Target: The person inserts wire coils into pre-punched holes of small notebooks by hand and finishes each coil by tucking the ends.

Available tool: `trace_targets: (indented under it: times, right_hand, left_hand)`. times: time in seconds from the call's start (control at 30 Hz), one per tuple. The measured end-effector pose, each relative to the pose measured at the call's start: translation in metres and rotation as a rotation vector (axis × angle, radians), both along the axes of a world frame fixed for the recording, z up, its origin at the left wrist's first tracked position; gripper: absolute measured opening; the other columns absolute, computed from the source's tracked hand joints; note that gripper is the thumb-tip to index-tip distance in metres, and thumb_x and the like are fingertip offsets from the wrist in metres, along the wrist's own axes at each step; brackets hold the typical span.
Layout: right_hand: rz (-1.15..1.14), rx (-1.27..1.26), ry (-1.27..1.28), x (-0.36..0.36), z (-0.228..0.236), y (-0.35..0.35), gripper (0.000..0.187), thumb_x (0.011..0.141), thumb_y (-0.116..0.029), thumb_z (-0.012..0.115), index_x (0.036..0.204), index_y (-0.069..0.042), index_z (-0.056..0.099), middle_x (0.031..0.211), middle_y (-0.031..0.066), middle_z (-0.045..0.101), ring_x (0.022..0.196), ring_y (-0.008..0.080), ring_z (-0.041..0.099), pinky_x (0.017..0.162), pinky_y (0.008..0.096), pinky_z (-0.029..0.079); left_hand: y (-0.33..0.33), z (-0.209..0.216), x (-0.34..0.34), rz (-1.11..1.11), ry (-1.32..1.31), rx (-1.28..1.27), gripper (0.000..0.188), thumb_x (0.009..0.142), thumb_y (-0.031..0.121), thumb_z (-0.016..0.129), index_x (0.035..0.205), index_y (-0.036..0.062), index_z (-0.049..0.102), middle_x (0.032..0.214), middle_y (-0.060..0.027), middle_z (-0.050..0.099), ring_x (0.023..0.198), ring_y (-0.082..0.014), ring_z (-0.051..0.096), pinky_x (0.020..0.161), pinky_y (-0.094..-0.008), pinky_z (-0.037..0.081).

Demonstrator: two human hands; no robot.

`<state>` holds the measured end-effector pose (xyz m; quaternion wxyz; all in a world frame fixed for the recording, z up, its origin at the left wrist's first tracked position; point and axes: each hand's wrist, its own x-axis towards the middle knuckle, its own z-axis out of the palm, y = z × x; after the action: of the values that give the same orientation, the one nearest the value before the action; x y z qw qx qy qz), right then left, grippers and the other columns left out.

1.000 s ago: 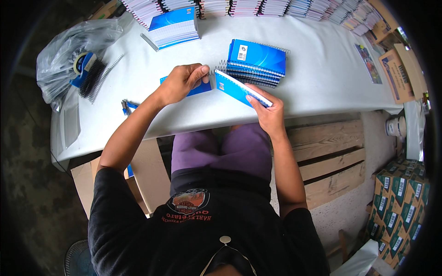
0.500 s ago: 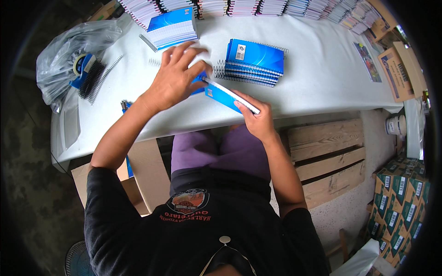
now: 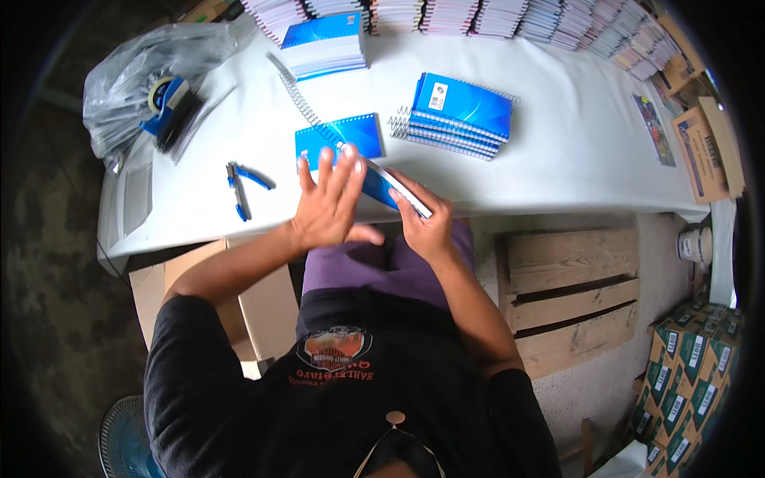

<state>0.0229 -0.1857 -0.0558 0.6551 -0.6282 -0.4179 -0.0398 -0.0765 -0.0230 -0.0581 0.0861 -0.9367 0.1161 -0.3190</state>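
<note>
My right hand [image 3: 426,227] grips a small blue notebook [image 3: 378,189] above the table's front edge, its white page edges facing up. A long metal spiral coil [image 3: 300,99] runs from the notebook's far left end toward the back left. My left hand [image 3: 331,197] is open, fingers spread, beside that end; whether its fingertips touch the coil I cannot tell. Behind, a loose blue punched pad [image 3: 364,135] lies flat on the table. To the right stands a stack of spiral-bound blue notebooks [image 3: 462,107], coil ends sticking out.
Blue-handled pliers [image 3: 241,191] lie at left. Further left are a tape dispenser [image 3: 165,103], dark coils [image 3: 179,123] and a clear plastic bag [image 3: 119,88]. A stack of blue pads [image 3: 325,48] stands behind, before rows of notebooks [image 3: 458,16]. An open cardboard box [image 3: 267,311] sits below.
My left hand has drawn back toward me and opened out, uncovering the long coil and the loose pad. The notebook in my right hand has moved slightly left and nearer. The view has shifted.
</note>
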Motion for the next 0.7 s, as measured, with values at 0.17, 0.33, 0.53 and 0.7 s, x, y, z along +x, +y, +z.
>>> trace_targets:
  times: [0.17, 0.33, 0.53, 0.7]
  right_hand:
    - [0.021, -0.005, -0.025, -0.009, -0.003, -0.003, 0.034, 0.077, 0.006, 0.060, 0.111, -0.002, 0.061, 0.095, 0.0146, 0.066, 0.077, 0.0281, 0.065, 0.065, 0.0321, 0.051]
    - [0.098, -0.044, -0.099, -0.012, -0.003, -0.001, 0.044, 0.072, 0.009, 0.058, 0.113, -0.006, 0.061, 0.101, 0.0140, 0.065, 0.084, 0.0303, 0.064, 0.072, 0.0368, 0.052]
    - [0.066, -0.009, -0.085, -0.007, -0.006, -0.005, 0.039, 0.073, 0.010, 0.058, 0.110, -0.004, 0.062, 0.099, 0.0139, 0.066, 0.084, 0.0285, 0.065, 0.071, 0.0340, 0.052]
    - [0.119, -0.030, -0.200, -0.022, 0.001, 0.002, 0.047, 0.070, 0.011, 0.055, 0.114, -0.006, 0.059, 0.103, 0.0150, 0.064, 0.083, 0.0311, 0.064, 0.074, 0.0369, 0.052]
  left_hand:
    - [0.022, 0.014, 0.028, 0.173, -0.026, -0.173, 0.114, 0.075, 0.080, 0.027, 0.139, -0.0107, 0.000, 0.146, -0.0316, -0.002, 0.135, -0.0445, -0.013, 0.103, -0.0545, -0.014]
    - [0.080, -0.058, 0.012, 0.222, -0.246, -0.101, 0.096, 0.084, 0.068, 0.026, 0.141, -0.0069, 0.006, 0.147, -0.0285, -0.002, 0.138, -0.0369, -0.007, 0.109, -0.0421, -0.004]
    - [-0.001, -0.013, -0.006, -0.266, 0.013, -0.287, 0.114, 0.072, 0.077, 0.043, 0.139, -0.0093, 0.009, 0.143, -0.0352, 0.008, 0.133, -0.0509, 0.007, 0.104, -0.0606, 0.004]
    - [0.008, -0.006, 0.006, -0.084, -0.103, -0.507, 0.115, 0.067, 0.079, 0.046, 0.128, -0.0163, 0.026, 0.136, -0.0384, 0.020, 0.126, -0.0540, 0.022, 0.103, -0.0605, 0.014]
